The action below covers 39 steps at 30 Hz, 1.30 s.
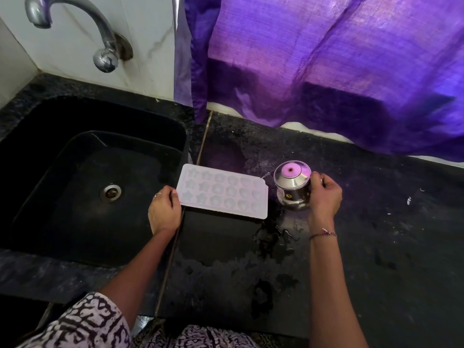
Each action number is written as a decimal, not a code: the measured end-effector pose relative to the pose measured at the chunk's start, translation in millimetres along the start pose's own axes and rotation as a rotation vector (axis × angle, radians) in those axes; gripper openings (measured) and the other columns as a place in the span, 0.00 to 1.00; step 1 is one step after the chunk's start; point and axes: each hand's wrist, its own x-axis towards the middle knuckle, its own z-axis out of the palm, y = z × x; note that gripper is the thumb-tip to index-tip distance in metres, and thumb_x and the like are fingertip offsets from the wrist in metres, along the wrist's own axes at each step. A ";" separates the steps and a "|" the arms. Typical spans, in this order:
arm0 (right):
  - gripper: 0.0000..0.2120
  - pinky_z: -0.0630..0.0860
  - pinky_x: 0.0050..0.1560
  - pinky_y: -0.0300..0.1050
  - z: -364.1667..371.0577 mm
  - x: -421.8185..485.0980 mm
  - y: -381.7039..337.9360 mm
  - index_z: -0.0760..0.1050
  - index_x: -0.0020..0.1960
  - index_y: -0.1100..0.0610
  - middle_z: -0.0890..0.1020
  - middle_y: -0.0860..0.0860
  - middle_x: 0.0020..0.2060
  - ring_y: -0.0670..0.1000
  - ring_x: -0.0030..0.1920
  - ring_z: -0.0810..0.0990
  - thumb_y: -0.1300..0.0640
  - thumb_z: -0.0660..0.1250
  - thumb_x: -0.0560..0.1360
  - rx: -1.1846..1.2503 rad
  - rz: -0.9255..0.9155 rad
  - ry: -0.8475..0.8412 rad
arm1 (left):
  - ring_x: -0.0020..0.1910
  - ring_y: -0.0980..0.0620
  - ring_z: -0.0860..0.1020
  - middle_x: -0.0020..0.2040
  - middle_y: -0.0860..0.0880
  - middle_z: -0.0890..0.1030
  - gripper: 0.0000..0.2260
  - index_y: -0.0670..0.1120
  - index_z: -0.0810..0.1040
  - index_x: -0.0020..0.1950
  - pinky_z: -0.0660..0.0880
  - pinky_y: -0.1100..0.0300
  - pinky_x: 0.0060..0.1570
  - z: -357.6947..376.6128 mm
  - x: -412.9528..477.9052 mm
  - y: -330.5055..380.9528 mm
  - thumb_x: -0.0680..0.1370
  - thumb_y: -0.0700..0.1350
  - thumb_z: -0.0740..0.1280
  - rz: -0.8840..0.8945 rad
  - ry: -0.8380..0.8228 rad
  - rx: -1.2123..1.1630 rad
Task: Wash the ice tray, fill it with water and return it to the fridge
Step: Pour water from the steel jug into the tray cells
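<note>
Gripping ice tray's [223,190] left end are left fingers [168,191]; right fingers [316,177] hold pot [292,189].

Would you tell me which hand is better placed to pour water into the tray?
Right: the right hand grips the steel pot beside the tray; the left hand holds the tray's left edge.

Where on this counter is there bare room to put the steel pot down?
The widest bare stretch of counter lies right of the right hand, below the purple curtain. Another lies in front of the ice tray, though a puddle wets it. It is crowded between the sink and the steel pot, where the tray and left hand sit.
</note>
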 end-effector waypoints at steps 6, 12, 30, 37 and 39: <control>0.16 0.63 0.37 0.45 -6.8 1.0 3.4 0.65 0.27 0.52 0.68 0.49 0.25 0.48 0.32 0.64 0.53 0.65 0.71 0.014 -0.004 -0.005 | 0.44 0.42 0.76 0.44 0.40 0.79 0.08 0.40 0.75 0.49 0.66 0.55 0.40 0.3 -0.6 0.2 0.80 0.41 0.59 0.011 0.005 0.005; 0.16 0.62 0.37 0.43 -10.0 -3.9 5.8 0.67 0.28 0.53 0.68 0.49 0.26 0.47 0.32 0.65 0.54 0.65 0.73 -0.047 -0.041 -0.030 | 0.44 0.43 0.76 0.44 0.40 0.79 0.08 0.39 0.75 0.49 0.66 0.55 0.40 -0.2 -1.1 0.6 0.80 0.41 0.58 0.017 0.004 0.007; 0.18 0.60 0.33 0.43 -7.6 -14.8 5.0 0.64 0.28 0.54 0.68 0.49 0.26 0.47 0.31 0.65 0.53 0.65 0.74 -0.176 -0.082 -0.041 | 0.44 0.43 0.76 0.44 0.40 0.79 0.08 0.40 0.75 0.48 0.66 0.55 0.41 1.8 0.4 -1.8 0.80 0.41 0.58 0.005 -0.006 0.003; 0.15 0.64 0.36 0.44 -7.5 -14.8 6.9 0.67 0.29 0.53 0.71 0.51 0.28 0.47 0.32 0.67 0.52 0.65 0.73 -0.176 -0.062 -0.028 | 0.44 0.42 0.76 0.44 0.40 0.79 0.07 0.40 0.75 0.48 0.67 0.55 0.41 1.7 0.6 -1.3 0.80 0.41 0.59 0.005 -0.005 -0.006; 0.15 0.64 0.36 0.44 -7.2 -14.7 7.1 0.69 0.30 0.53 0.72 0.51 0.28 0.48 0.33 0.68 0.52 0.65 0.73 -0.180 -0.059 -0.031 | 0.44 0.42 0.76 0.43 0.40 0.79 0.07 0.40 0.75 0.47 0.66 0.55 0.40 1.7 0.6 -1.5 0.80 0.41 0.59 0.009 -0.002 -0.011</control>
